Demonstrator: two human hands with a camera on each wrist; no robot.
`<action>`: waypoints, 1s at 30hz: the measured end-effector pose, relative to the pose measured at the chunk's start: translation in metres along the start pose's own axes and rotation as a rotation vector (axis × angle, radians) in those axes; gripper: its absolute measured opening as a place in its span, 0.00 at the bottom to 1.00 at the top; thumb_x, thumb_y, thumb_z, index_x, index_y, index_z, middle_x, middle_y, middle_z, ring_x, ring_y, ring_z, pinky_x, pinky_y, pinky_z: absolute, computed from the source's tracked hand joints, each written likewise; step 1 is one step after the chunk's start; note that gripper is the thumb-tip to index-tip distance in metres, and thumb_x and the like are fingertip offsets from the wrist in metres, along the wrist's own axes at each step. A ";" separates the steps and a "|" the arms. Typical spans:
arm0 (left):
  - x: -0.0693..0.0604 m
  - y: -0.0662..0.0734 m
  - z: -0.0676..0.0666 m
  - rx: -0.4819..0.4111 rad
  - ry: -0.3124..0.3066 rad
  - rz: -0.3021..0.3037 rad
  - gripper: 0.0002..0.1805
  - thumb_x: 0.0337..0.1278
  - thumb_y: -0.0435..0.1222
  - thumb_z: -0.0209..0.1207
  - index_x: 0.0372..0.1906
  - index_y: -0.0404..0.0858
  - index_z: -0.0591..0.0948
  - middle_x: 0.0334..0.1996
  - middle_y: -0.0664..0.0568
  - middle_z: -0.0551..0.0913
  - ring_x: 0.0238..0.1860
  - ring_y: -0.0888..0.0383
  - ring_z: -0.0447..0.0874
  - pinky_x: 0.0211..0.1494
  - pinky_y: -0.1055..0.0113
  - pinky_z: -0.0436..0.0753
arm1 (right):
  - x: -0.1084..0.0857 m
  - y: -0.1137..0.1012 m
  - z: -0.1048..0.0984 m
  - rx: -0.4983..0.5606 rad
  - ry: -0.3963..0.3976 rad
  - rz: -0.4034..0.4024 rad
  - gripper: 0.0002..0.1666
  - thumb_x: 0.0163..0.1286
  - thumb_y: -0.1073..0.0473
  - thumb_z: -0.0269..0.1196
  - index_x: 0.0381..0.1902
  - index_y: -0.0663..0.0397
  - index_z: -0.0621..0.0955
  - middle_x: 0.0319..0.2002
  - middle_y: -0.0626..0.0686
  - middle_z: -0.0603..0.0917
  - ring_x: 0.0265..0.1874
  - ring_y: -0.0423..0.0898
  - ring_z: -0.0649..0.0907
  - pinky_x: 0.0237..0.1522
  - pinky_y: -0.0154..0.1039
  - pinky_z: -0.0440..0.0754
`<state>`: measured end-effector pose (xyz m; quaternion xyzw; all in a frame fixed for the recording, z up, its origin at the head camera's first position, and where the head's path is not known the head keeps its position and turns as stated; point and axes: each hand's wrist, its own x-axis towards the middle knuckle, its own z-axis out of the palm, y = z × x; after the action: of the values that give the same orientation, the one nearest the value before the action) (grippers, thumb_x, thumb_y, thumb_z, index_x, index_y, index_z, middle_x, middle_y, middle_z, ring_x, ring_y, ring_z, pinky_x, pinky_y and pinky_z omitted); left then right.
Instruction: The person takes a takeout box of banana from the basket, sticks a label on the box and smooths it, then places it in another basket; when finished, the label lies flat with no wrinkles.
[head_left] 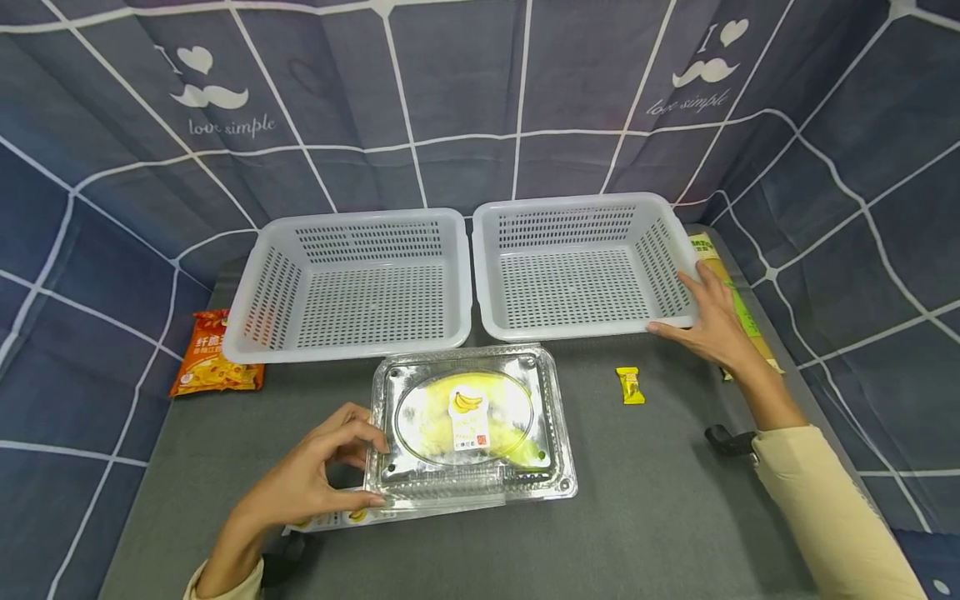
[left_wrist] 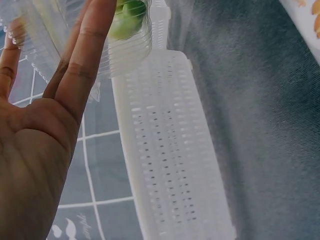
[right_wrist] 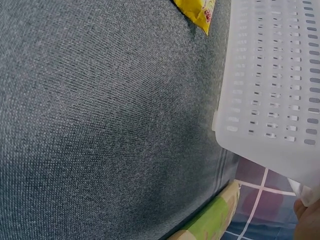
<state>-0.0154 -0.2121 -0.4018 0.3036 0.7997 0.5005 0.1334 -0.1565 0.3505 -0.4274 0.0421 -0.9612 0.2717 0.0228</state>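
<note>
In the head view, my left hand [head_left: 311,471] grips the left side of a clear plastic clamshell box of bananas [head_left: 468,400], thumb near its front corner and fingers farther back. The left wrist view shows the palm and fingers of that left hand [left_wrist: 50,110] against the clear box [left_wrist: 130,55]. My right hand [head_left: 716,329] holds the front right corner of the right white plastic basket [head_left: 585,332], thumb at the front rim and fingers over the side rim. Only a bit of this right hand [right_wrist: 307,222] shows in the right wrist view.
A second white basket [head_left: 352,350] stands to the left. An orange snack bag [head_left: 217,354] lies beside it. A small yellow packet [head_left: 630,386] lies before the right basket, and a green-yellow package [head_left: 738,300] is to its right. A banana-printed package [head_left: 337,521] sits partly under the box.
</note>
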 end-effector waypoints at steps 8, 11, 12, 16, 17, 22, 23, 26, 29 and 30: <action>0.012 0.007 -0.015 0.000 -0.011 0.062 0.29 0.41 0.34 0.76 0.51 0.46 0.76 0.53 0.50 0.69 0.47 0.62 0.78 0.44 0.66 0.85 | -0.001 0.001 0.002 0.003 0.000 0.000 0.62 0.53 0.41 0.74 0.75 0.63 0.56 0.78 0.64 0.40 0.75 0.70 0.42 0.64 0.76 0.48; 0.019 0.013 -0.023 0.009 -0.010 0.061 0.29 0.41 0.33 0.76 0.51 0.46 0.76 0.52 0.51 0.69 0.47 0.61 0.78 0.45 0.66 0.85 | -0.001 0.002 0.003 0.006 0.001 -0.003 0.62 0.53 0.41 0.74 0.75 0.63 0.57 0.78 0.64 0.40 0.75 0.70 0.42 0.64 0.76 0.47; 0.022 0.014 -0.026 0.018 -0.006 0.063 0.30 0.41 0.33 0.76 0.51 0.46 0.76 0.53 0.51 0.69 0.46 0.61 0.79 0.45 0.66 0.84 | -0.001 0.002 0.003 0.009 0.002 -0.005 0.62 0.53 0.41 0.74 0.75 0.63 0.57 0.78 0.64 0.40 0.75 0.70 0.42 0.64 0.76 0.47; 0.035 0.019 -0.038 0.040 0.014 0.079 0.31 0.40 0.30 0.76 0.51 0.46 0.75 0.53 0.52 0.69 0.44 0.60 0.80 0.47 0.67 0.84 | 0.000 0.003 0.003 0.012 0.006 -0.009 0.61 0.53 0.42 0.74 0.75 0.62 0.57 0.78 0.63 0.40 0.75 0.70 0.42 0.64 0.76 0.47; 0.039 0.019 -0.041 0.045 0.019 0.084 0.31 0.39 0.29 0.76 0.51 0.46 0.75 0.53 0.52 0.69 0.44 0.60 0.80 0.47 0.67 0.83 | 0.000 0.003 0.003 0.013 0.008 -0.010 0.61 0.53 0.42 0.74 0.75 0.62 0.57 0.78 0.63 0.40 0.75 0.70 0.42 0.63 0.76 0.47; 0.064 0.021 -0.056 0.047 0.030 0.105 0.31 0.39 0.26 0.75 0.51 0.44 0.75 0.52 0.52 0.71 0.44 0.59 0.79 0.48 0.69 0.82 | 0.000 0.005 0.003 0.010 0.006 -0.007 0.62 0.53 0.41 0.74 0.76 0.61 0.57 0.79 0.61 0.39 0.75 0.69 0.42 0.63 0.77 0.49; 0.070 0.021 -0.059 0.049 0.030 0.102 0.31 0.39 0.26 0.75 0.51 0.44 0.75 0.52 0.53 0.71 0.45 0.59 0.79 0.49 0.69 0.82 | 0.000 0.005 0.003 0.008 0.006 -0.007 0.62 0.53 0.41 0.74 0.76 0.61 0.57 0.79 0.61 0.39 0.75 0.69 0.42 0.62 0.77 0.49; 0.090 0.019 -0.065 0.046 0.028 0.097 0.30 0.40 0.26 0.75 0.51 0.42 0.75 0.51 0.52 0.72 0.44 0.58 0.81 0.48 0.68 0.83 | 0.000 0.006 0.003 0.007 0.003 -0.007 0.62 0.53 0.41 0.74 0.76 0.61 0.57 0.79 0.61 0.38 0.75 0.70 0.42 0.62 0.77 0.49; 0.110 0.017 -0.070 0.044 0.035 0.082 0.29 0.41 0.27 0.74 0.51 0.41 0.75 0.51 0.53 0.73 0.42 0.58 0.83 0.47 0.68 0.83 | 0.000 0.004 0.003 0.016 0.005 -0.007 0.62 0.52 0.42 0.75 0.76 0.61 0.57 0.79 0.61 0.39 0.75 0.70 0.42 0.62 0.77 0.49; 0.117 0.016 -0.071 0.036 0.034 0.080 0.29 0.41 0.26 0.74 0.51 0.40 0.75 0.51 0.53 0.73 0.41 0.57 0.84 0.47 0.67 0.83 | 0.000 0.004 0.003 0.017 0.007 -0.009 0.62 0.52 0.42 0.75 0.75 0.61 0.57 0.79 0.62 0.39 0.75 0.70 0.42 0.62 0.77 0.49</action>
<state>-0.1375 -0.1857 -0.3443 0.3292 0.7980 0.4961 0.0940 -0.1565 0.3524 -0.4321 0.0454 -0.9585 0.2801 0.0271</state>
